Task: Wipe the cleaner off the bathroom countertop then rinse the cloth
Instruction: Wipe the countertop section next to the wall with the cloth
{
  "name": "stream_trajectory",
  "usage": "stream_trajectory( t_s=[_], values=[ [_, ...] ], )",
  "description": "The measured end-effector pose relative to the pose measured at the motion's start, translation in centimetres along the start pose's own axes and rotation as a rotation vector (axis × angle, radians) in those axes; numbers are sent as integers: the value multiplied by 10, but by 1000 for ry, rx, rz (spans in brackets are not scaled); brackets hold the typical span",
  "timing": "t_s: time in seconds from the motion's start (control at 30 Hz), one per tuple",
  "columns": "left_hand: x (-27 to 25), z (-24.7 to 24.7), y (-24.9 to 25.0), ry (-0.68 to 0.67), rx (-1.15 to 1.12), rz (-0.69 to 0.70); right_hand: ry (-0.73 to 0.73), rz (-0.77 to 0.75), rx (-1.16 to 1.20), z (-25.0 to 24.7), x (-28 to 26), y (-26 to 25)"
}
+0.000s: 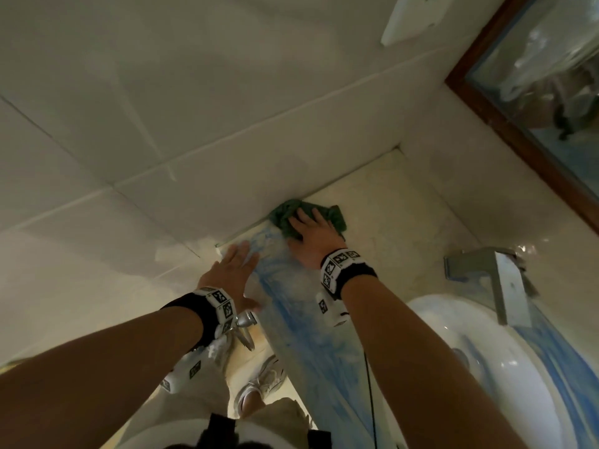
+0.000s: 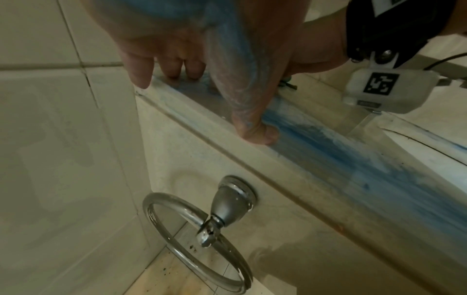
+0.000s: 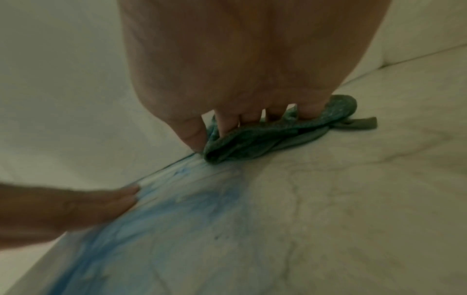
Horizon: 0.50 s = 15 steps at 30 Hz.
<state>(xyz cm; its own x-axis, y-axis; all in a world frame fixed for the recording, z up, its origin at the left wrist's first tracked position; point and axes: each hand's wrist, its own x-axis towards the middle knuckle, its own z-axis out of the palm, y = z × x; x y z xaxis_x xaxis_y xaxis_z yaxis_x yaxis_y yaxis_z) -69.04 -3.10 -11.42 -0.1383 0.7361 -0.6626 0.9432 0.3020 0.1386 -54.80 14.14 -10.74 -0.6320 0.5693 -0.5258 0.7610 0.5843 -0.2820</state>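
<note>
I am still in the wiping part of the job. My right hand (image 1: 312, 236) lies flat on the green cloth (image 1: 306, 215), fingers spread, pressing it down on the surface (image 1: 405, 222). The cloth sits far from the sink (image 1: 486, 367), right where the surface meets the tiled wall (image 1: 194, 124). My left hand (image 1: 231, 270) is wide and flat too, holding nothing, resting on the front edge of the surface, on the side of the cloth away from the sink.

I think there is a lot left to do. A long streak of blue cleaner (image 1: 291, 319) runs from the cloth back toward me, between the cloth and the sink. More blue shows on the other side of the sink. The part past the cloth, toward the mirror (image 1: 551, 92), looks pale and clean. The rinse is not done yet.

The cloth is bunched up and wrinkly, with a loose corner sticking out. It looks soft and a bit wet.
</note>
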Motion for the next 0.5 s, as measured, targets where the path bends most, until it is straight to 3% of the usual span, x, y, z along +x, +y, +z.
stream_trajectory(
  t_s=[0.27,0.5],
  values=[
    [1,4,-4,30,-7,40,79,304,221,34,-92,74],
    [0,0,-6,8,38,61,85,398,274,89,-147,26]
  ],
)
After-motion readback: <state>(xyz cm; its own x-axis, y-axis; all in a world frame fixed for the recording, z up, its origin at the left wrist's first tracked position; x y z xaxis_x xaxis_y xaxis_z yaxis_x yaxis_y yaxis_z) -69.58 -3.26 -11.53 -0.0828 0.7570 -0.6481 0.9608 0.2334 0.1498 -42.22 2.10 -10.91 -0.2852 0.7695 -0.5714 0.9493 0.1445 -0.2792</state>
